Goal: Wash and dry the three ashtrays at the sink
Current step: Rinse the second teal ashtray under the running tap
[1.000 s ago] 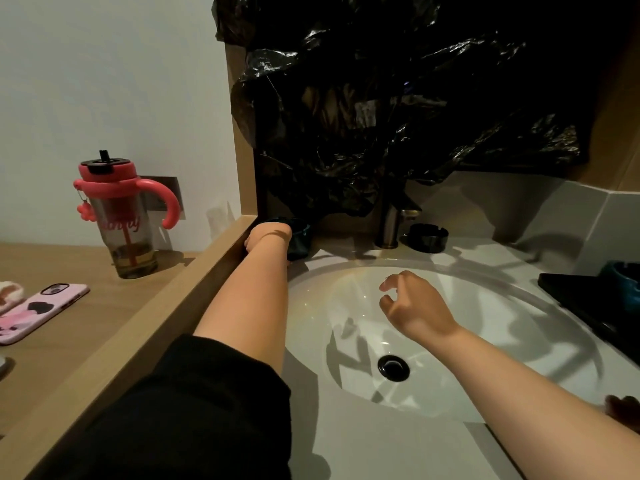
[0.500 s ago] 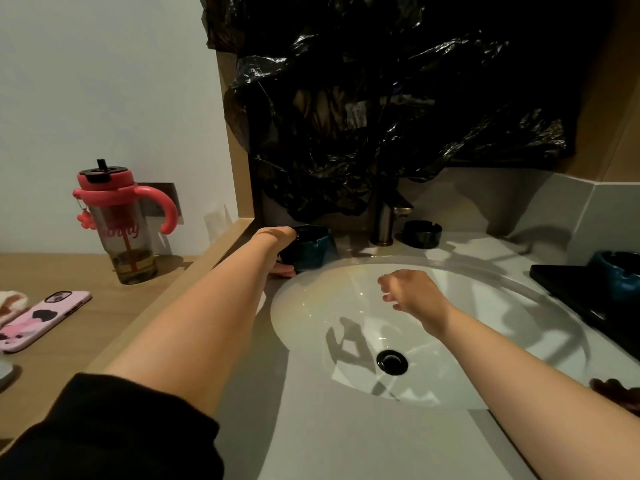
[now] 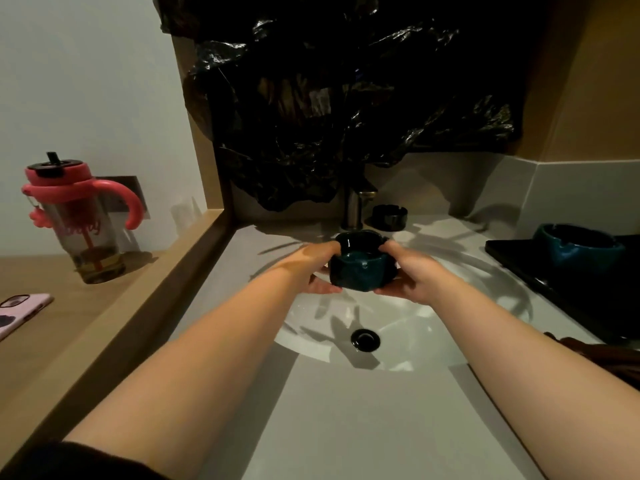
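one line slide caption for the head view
Left hand and right hand hold a dark teal glazed ashtray over the white sink basin

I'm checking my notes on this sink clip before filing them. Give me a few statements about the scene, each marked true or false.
1. The left hand and right hand both hold the dark teal glazed ashtray above the white sink basin. True.
2. The small round black ashtray lies inside the basin. False: it stands on the grey counter, right beside the metal faucet.
3. A blue-green ashtray sits on the black tray at the right. True.
4. The pink-lidded clear bottle stands next to the faucet. False: it stands on the wooden shelf at the left, outside the sink area.
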The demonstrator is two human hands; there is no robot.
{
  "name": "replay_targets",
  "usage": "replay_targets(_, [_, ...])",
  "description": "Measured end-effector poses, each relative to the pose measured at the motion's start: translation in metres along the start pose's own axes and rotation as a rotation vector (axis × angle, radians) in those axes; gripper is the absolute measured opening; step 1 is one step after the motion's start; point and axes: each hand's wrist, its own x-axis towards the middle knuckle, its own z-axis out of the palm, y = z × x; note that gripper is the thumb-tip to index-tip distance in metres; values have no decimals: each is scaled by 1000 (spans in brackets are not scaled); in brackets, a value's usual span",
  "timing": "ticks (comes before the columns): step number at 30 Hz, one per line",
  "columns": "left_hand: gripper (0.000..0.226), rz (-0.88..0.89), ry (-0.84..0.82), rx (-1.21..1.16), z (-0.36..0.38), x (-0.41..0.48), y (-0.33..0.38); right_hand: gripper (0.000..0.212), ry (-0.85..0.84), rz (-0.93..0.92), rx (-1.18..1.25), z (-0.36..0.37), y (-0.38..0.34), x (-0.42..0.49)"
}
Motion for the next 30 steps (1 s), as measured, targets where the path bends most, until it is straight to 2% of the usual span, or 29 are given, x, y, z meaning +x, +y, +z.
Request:
replay_targets(3, [26, -93, -146, -259, 2, 5, -9, 18, -20, 28, -12, -13, -4, 2])
replay_targets(5, [24, -118, -208, -364, 4, 11, -13, 25, -35, 55, -22, -18, -6, 6])
replay_targets(10, [17, 7, -150, -424, 20, 28, -15, 43, -92, 45, -130, -45, -16, 17])
replay_targets(13, [32, 43, -67, -483, 28, 37, -17, 47, 128, -86, -222, -65, -22, 34])
replay_targets(16, [29, 82, 41, -549, 30, 48, -20, 35, 369, -291, -276, -65, -33, 57])
replay_targets(18, [28, 94, 93, -536, 30, 55, -23, 27, 454, -482, -331, -56, -49, 75])
replay_targets(21, [33, 85, 134, -543, 27, 61, -21, 35, 429, -639, -363, -29, -79, 97])
replay_targets(25, [32, 96, 136, -567, 28, 64, -22, 42, 286, -644, -185, 0, -103, 117])
replay_targets(30, [24, 146, 100, -572, 28, 65, -24, 35, 362, -755, -291, 6, -111, 132])
